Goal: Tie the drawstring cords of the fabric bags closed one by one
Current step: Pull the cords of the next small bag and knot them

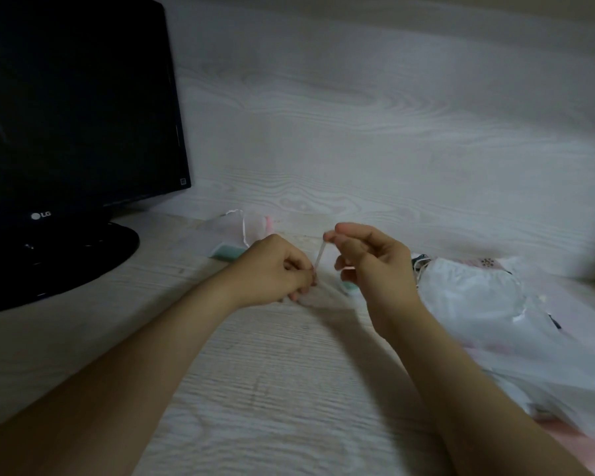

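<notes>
Cord [319, 256] pulled tight between two hands, just above the pale desk [255, 372]. Left hand [277, 269] down low, fingers curled and pinching the bottom end against a thin see-through bag [323, 297], likely to keep it from sliding. Right hand [368, 259] up higher, thumb and finger squeezing the top end, likely to snug the knot. Heap of bags [478, 297] waiting on the right. One more bag [241, 225] farther back, by the black screen [76, 108].

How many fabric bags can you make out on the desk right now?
3 at least: one behind the left hand near the monitor, bag; one sheer bag under both hands; and a heap of bags at right, which may hide more.
</notes>
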Motion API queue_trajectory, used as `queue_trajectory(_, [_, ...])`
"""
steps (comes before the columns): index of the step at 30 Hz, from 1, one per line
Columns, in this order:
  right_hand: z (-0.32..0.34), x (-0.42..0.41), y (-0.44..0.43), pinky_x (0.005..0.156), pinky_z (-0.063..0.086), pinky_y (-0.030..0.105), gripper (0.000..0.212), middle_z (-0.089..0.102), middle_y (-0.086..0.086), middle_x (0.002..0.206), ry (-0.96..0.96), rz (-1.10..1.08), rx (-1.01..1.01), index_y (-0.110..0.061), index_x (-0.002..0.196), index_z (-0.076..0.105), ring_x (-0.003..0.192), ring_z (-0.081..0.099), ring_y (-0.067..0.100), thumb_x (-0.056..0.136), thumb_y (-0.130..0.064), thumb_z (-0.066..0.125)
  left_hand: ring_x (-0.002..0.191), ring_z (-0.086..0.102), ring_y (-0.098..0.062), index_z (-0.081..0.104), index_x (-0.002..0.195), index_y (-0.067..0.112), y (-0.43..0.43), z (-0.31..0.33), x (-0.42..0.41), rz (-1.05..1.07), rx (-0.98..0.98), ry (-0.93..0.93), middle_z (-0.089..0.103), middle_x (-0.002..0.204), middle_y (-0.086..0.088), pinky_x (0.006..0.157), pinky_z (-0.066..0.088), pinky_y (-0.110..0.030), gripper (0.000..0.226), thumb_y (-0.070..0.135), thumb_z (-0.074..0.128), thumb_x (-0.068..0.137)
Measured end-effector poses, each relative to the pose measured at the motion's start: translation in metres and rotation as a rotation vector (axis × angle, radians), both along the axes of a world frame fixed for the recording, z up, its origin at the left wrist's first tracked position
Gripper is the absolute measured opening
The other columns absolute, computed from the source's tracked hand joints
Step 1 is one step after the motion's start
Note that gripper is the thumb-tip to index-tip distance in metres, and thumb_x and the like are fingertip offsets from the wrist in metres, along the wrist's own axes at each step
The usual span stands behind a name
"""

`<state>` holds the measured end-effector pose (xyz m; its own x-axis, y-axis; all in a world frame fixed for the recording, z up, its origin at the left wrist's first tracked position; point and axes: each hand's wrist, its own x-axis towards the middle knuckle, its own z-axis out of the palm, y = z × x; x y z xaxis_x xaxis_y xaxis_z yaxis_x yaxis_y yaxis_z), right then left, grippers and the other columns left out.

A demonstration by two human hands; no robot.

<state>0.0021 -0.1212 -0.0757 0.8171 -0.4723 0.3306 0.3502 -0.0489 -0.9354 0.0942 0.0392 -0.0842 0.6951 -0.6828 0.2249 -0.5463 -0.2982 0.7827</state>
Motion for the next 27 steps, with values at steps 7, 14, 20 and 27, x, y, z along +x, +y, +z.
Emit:
queue_trajectory(7, [-0.010,0.007,-0.007,0.081,0.059,0.028,0.033,0.076,-0.008,0.106,0.015,-0.141,-0.507,-0.021,0.116,0.074,0.092,0.073,0.012,0.091,0.000,0.066,0.070,0.069,-0.013,0.081,0.084,0.014,-0.002,0.000,0.002,0.073,-0.055,0.155,0.077,0.077,0.000,0.064,0.050,-0.032,0.022,0.016,0.065,0.100])
queue_trajectory(14, [-0.020,0.010,-0.005,0.063,0.048,0.010,0.010,0.075,-0.012,0.073,0.099,-0.173,-0.817,-0.023,0.094,0.080,0.066,0.069,0.002,0.085,-0.027,0.083,0.067,0.067,-0.010,0.079,0.086,0.009,0.001,0.005,0.000,0.072,-0.079,0.165,0.076,0.076,-0.002,0.057,0.044,-0.028,0.022,0.010,0.061,0.098])
queue_trajectory(20, [-0.018,0.008,-0.003,0.060,0.046,0.009,0.004,0.073,-0.015,0.068,0.107,-0.221,-0.903,-0.021,0.080,0.080,0.066,0.068,-0.002,0.084,-0.022,0.079,0.069,0.071,-0.013,0.081,0.086,0.010,0.000,0.002,0.002,0.083,-0.083,0.150,0.078,0.078,-0.004,0.064,0.049,-0.032,0.017,0.014,0.068,0.096])
queue_trajectory(27, [-0.015,0.004,0.002,0.064,0.049,0.025,0.015,0.065,-0.011,0.059,0.132,-0.317,-1.010,-0.022,0.070,0.068,0.060,0.063,0.007,0.076,-0.034,0.073,0.069,0.071,-0.010,0.082,0.085,0.011,-0.003,0.003,-0.003,0.074,-0.063,0.144,0.076,0.073,-0.001,0.058,0.047,-0.012,0.019,0.012,0.066,0.096])
